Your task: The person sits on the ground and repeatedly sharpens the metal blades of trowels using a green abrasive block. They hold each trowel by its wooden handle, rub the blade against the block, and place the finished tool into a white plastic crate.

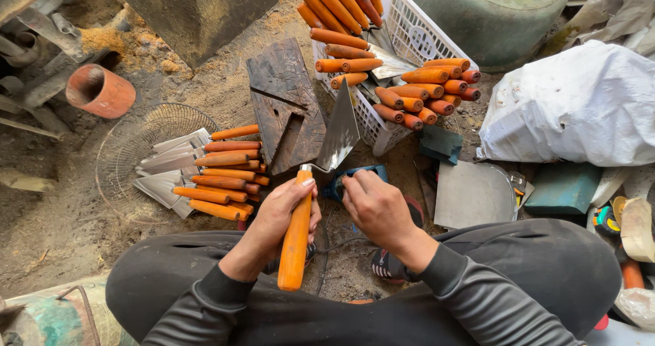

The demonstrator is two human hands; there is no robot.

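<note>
My left hand [280,216] grips the orange wooden handle of a trowel [297,233]. Its pointed steel blade [340,131] points away from me, over a dark wooden block [283,100]. My right hand [374,206] rests just right of the handle, fingers curled on a teal power tool [355,177] that is mostly hidden under the hand. I sit on the ground, knees spread in dark trousers.
A pile of finished trowels with orange handles [211,175] lies on a wire fan guard [136,148] at left. A white plastic crate [402,52] holds several more. A white sack [580,107], metal plates [471,196], an orange pipe [101,90] and a green drum [491,11] surround me.
</note>
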